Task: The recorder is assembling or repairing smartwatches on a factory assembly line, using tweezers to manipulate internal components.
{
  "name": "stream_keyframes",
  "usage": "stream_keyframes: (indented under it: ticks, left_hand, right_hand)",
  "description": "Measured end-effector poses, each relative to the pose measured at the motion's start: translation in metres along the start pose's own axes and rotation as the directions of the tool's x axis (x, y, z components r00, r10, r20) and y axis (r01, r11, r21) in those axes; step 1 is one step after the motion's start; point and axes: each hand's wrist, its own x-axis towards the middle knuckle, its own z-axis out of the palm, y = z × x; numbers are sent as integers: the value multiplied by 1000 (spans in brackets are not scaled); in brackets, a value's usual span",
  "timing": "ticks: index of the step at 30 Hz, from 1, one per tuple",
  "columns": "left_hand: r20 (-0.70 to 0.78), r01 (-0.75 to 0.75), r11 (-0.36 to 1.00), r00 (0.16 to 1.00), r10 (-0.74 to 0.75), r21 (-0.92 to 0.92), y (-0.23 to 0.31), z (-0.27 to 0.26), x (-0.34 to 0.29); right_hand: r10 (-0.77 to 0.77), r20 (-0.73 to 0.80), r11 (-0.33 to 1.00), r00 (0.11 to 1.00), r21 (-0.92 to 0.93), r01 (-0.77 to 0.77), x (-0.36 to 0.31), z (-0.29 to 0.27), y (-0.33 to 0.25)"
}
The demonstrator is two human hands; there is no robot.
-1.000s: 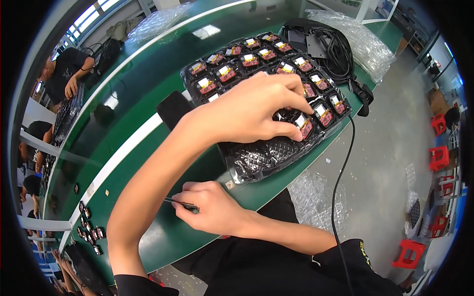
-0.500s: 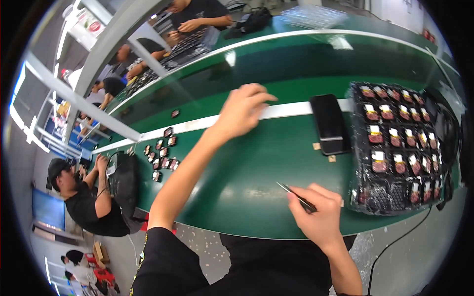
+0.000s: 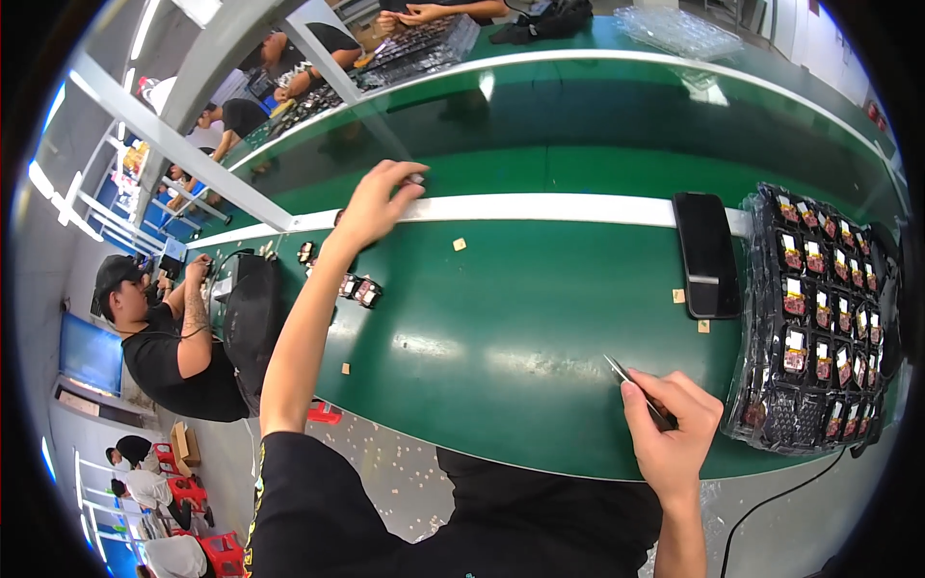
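Observation:
My left hand [image 3: 378, 204] is over the white strip [image 3: 549, 208] on the green bench, its fingers bent toward the thumb. A small pale and grey piece shows at its fingertips, too small to name. Under and beside my left forearm lie several small black parts [image 3: 361, 290] with pale and reddish patches; the arm hides some. My right hand [image 3: 673, 424] grips slim pointed tweezers [image 3: 626, 378], tips up and left above the bench. To its right stands a black plastic tray [image 3: 761, 409] with rows of similar parts, several with white and yellow tabs.
A black phone [image 3: 708, 255] lies across the strip left of the tray. Small beige squares lie near the phone [image 3: 703, 327], mid-bench [image 3: 460, 245] and front left [image 3: 346, 368]. A dark bag [image 3: 252, 323] sits at the left, beside a co-worker [image 3: 178, 337]. Behind rises a clear panel.
The view has shifted, so phone and tray appear farther right. My left hand has moved left toward the loose parts. Beige squares now show mid-bench and front left. My right hand still holds the tweezers.

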Motion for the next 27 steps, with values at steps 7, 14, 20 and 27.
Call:
stream_keyframes:
  ticks: [7,14,20,27]
  left_hand:
    - [217,-516,853,826,520,-80,192,50,-66]
    - [226,-371,905,882,413,-209,171,44,-70]
    - [282,-332,883,859,428,-331,164,49,-68]
    - [250,-318,812,841,480,-489,159,54,-67]
  right_hand:
    - [66,-2,996,998,-57,-66,0,-2,-4]
    - [-3,40,997,999,-74,6,5,-1,1]
    - [17,66,995,998,-98,-11,6,1,1]
    - [-14,102,994,995,-105,25,8,1,1]
